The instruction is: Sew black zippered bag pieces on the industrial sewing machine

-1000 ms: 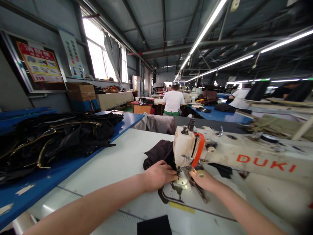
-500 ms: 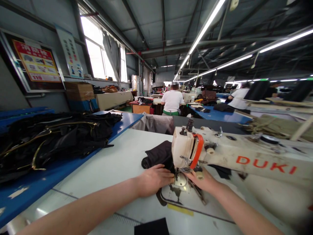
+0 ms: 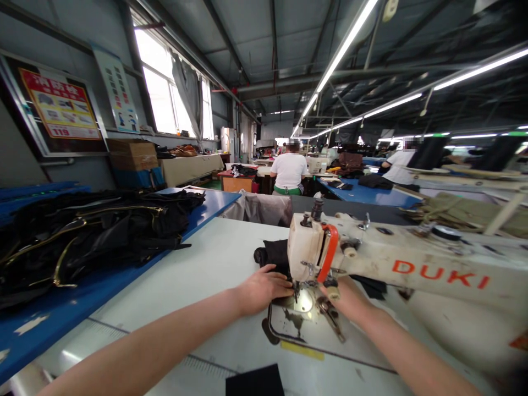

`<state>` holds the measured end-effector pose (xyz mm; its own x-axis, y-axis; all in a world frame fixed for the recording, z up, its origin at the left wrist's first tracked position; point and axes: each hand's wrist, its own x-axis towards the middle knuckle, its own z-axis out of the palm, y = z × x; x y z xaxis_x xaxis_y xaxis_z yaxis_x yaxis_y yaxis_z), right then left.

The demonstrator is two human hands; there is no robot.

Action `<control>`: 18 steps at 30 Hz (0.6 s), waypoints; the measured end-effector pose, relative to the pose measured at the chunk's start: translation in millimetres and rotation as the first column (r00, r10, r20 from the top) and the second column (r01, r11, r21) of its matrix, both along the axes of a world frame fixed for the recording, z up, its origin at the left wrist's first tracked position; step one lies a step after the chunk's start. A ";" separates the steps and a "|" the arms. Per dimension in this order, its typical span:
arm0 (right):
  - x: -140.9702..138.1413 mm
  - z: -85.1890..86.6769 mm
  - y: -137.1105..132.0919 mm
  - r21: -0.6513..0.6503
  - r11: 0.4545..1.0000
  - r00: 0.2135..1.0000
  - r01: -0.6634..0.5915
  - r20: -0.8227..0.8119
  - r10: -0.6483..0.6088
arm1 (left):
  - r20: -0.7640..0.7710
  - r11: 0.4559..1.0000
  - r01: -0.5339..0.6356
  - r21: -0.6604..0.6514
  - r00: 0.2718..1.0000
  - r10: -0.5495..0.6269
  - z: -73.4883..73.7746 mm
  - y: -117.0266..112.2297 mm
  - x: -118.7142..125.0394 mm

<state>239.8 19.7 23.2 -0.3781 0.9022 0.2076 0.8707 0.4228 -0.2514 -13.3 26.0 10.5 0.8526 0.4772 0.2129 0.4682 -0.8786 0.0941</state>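
Observation:
A rolled black fabric piece (image 3: 275,253) lies on the pale table to the left of and behind the needle of a white sewing machine (image 3: 307,247). My left hand (image 3: 264,289) rests on the near edge of this fabric, fingers stretched out and lying flat, their tips close to the presser foot. To the right of the needle, my right hand (image 3: 348,300) reaches in behind the machine head. Its fingers are mostly hidden there, so what they touch does not show. The metal needle plate (image 3: 304,301) is lit between the two hands.
A black rectangular piece (image 3: 254,380) lies at the table's near edge. Black pieces with gold zippers (image 3: 124,231) are heaped on the blue table at left. A metal guide (image 3: 332,322) sits right of the needle. A person in white (image 3: 289,169) sits ahead.
The rolled black fabric has shifted away from me and to the right, with less of it showing. My left hand has moved slightly forward with it; my right hand also sits a little farther forward.

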 end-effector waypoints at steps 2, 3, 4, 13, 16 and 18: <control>-1.1 1.8 -1.1 -0.005 1.000 0.999 -0.031 0.011 0.031 | 0.021 1.000 0.028 0.004 0.999 -0.028 -1.6 -4.4 -0.6; -1.6 2.5 -1.5 -0.007 0.999 0.999 -0.045 0.016 0.045 | 0.032 0.999 0.037 0.006 0.999 -0.037 -2.1 -6.0 -0.9; -1.9 3.0 -1.7 -0.007 0.999 0.998 -0.053 0.022 0.053 | 0.042 0.999 0.042 0.011 0.998 -0.043 -2.3 -6.6 -1.0; 0.6 2.8 -1.6 0.000 1.000 0.999 -0.004 0.044 0.004 | 0.041 0.995 0.075 0.060 0.996 -0.077 0.3 -1.1 5.7; 1.4 7.2 -9.3 0.019 0.998 0.997 -0.063 0.049 0.062 | 0.038 0.988 0.124 0.094 0.991 -0.128 0.1 -14.3 7.2; 3.3 11.0 -16.8 0.045 0.993 0.992 -0.113 0.058 0.110 | 0.044 0.982 0.151 0.116 0.987 -0.157 0.1 -23.9 7.5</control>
